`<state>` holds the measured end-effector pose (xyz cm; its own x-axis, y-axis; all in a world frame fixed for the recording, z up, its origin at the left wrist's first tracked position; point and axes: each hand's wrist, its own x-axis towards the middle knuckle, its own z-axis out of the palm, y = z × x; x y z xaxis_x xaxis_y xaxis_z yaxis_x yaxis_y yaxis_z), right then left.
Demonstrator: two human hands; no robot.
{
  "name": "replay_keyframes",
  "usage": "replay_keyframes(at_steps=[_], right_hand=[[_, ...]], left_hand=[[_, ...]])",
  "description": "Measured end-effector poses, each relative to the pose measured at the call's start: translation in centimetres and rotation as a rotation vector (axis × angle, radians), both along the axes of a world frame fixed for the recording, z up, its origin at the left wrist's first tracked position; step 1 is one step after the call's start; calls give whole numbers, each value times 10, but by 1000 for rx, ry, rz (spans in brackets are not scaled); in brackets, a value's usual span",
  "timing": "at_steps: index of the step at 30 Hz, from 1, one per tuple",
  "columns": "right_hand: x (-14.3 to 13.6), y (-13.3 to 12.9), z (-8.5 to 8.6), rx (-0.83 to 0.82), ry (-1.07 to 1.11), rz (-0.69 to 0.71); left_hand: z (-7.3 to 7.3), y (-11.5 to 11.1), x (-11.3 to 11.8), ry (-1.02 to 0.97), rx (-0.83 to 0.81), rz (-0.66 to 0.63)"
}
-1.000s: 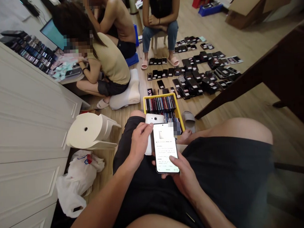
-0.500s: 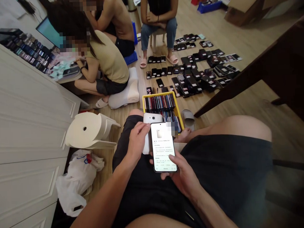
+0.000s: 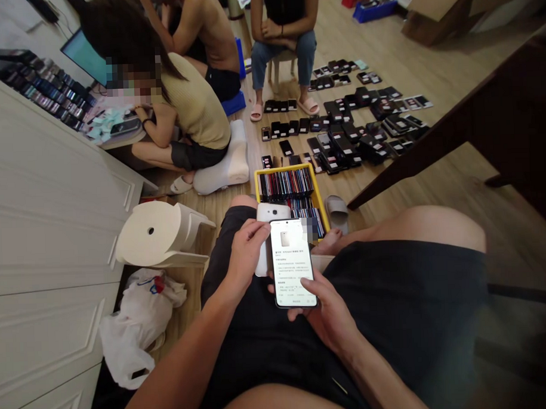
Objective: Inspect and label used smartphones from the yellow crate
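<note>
A smartphone [image 3: 291, 260] with a lit white screen, showing a small phone picture above lines of text, rests in my right hand [image 3: 333, 310]. The right fingers wrap behind it and the thumb lies on the lower right of the screen. Behind and to the left of it, my left hand [image 3: 248, 256] grips a white phone [image 3: 273, 211], back side up with its camera showing. The left thumb and fingertips lie near the lit phone's upper left corner; whether they touch it I cannot tell. The lit phone covers much of the white one.
A yellow crate [image 3: 318, 194] packed with upright phones stands beyond my knees. Rows of dark phones [image 3: 342, 142] cover the floor behind it. A cream stool [image 3: 139, 233] and a white plastic bag [image 3: 145, 316] are left. Several people [image 3: 202, 105] sit ahead. A dark wooden leg [image 3: 414, 146] slants at right.
The view has shifted very slightly. Both hands keep their hold on the two phones, and the lit screen shows the same page.
</note>
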<state>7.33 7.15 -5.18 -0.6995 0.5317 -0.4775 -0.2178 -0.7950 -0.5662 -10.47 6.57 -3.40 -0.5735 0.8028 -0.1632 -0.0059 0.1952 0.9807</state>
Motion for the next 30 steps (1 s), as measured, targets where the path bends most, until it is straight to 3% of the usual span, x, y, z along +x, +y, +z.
replay_keyframes(at_steps=[22, 30], right_hand=[[2, 5, 3, 5, -35, -76], [2, 7, 0, -17, -69, -115]], left_hand=[[-2, -5, -8, -34, -12, 48], [-5, -8, -10, -165, 50, 112]])
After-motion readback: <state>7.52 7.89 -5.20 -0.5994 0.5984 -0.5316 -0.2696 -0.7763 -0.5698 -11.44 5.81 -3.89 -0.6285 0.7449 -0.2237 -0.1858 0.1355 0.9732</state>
